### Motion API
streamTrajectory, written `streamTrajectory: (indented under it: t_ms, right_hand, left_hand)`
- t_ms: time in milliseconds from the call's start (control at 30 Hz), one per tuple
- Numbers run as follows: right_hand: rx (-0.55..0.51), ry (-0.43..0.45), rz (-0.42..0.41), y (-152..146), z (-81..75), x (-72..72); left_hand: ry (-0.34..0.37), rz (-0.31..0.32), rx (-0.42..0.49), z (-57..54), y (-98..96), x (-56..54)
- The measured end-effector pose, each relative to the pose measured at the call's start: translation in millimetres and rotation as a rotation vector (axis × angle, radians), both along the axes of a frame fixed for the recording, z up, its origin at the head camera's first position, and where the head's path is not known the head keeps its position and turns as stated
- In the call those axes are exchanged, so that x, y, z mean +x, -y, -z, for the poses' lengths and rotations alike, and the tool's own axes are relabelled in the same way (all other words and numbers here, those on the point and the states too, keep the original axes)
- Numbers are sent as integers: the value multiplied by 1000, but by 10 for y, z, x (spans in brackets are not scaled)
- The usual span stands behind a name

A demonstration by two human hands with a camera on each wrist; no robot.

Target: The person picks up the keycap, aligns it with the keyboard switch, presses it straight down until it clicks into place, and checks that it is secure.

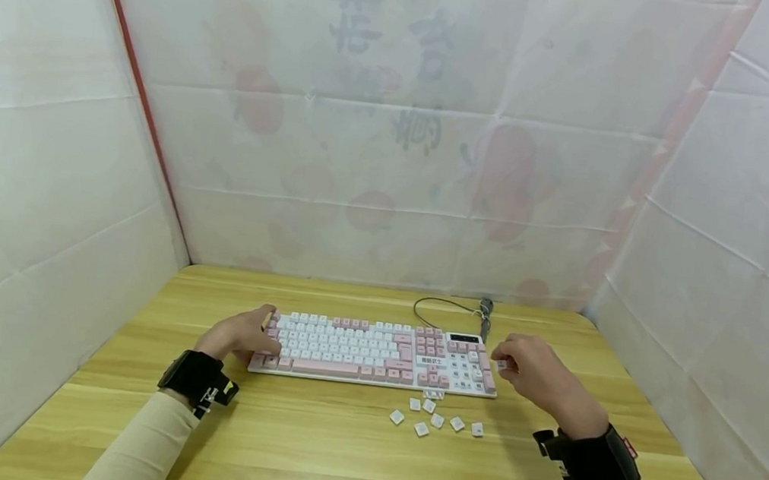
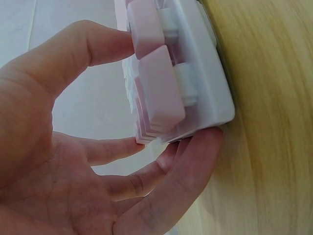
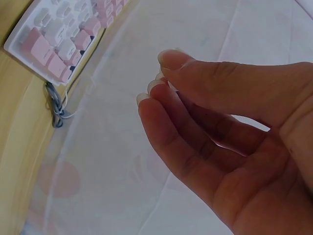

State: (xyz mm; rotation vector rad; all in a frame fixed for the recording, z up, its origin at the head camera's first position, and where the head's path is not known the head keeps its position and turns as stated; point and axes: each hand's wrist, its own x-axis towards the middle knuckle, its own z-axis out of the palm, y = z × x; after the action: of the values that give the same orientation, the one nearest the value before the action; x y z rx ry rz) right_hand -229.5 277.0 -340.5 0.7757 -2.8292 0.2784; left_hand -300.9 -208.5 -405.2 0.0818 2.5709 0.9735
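Observation:
A pink and white keyboard [image 1: 341,347] lies on the table. My left hand [image 1: 246,335] grips its left end; in the left wrist view the thumb [image 2: 110,46] touches a pink key and the other fingers lie along the keyboard's side. Just off the right end, my right hand [image 1: 534,371] is raised, pinching a small white keycap [image 1: 502,365] between thumb and fingertips. The right wrist view mostly hides that keycap behind the fingers. Several number-pad spots [image 1: 462,370] lack caps and show bare switches, with a few white caps among them.
Several loose white keycaps [image 1: 436,421] are scattered on the wooden table [image 1: 311,447] in front of the keyboard's right part. A clear plastic piece [image 1: 433,394] sits at the keyboard's front edge. Behind is a bundled grey cable [image 1: 485,313]. Pale cloth walls [image 1: 378,155] enclose the back and sides.

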Motion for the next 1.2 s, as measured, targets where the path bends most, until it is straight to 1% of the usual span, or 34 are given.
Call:
streamTrajectory:
  t_ms: [167,300,500,700,867,1033,1200]
  right_hand:
    - [-5,6,-8,5,30,-48]
    - [-21,29,-22,5,53,-81]
    - [-42,61,-15,3,48,-157]
    - [-51,71,-18,1,24,-223]
    - [-63,85,-19,29,38,-261]
    - [-73,116,-24,104,54,-309]
    - [-98,145,-12,161,38,-393]
  left_hand:
    - [-7,-2,-11,2,-1,-11]
    - [-11,-1,-16,-8,-13,-15]
    - [-23,4,-36,-33,-20,-22]
    - [8,-15,-8,-15,-14,-13]
    - [10,-14,6,0,-18,-17]
    - [11,-18,-3,24,-6,-7]
    - [-1,-14,-20,9,-3,-34]
